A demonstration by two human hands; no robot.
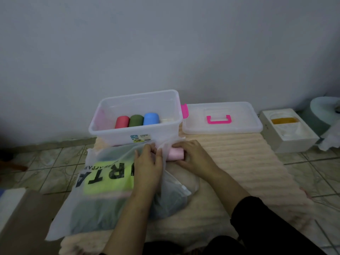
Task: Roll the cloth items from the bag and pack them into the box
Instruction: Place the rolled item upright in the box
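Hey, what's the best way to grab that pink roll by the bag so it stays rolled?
Wrap fingers around the middle of the pink roll, coming from above. It lies on its side on the mat, so squeezing across its round body keeps the layers tight. The right hand already cups its end.

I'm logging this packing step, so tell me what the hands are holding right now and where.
Both hands grip the pink cloth roll: the right hand at its right end, the left hand at its left end.
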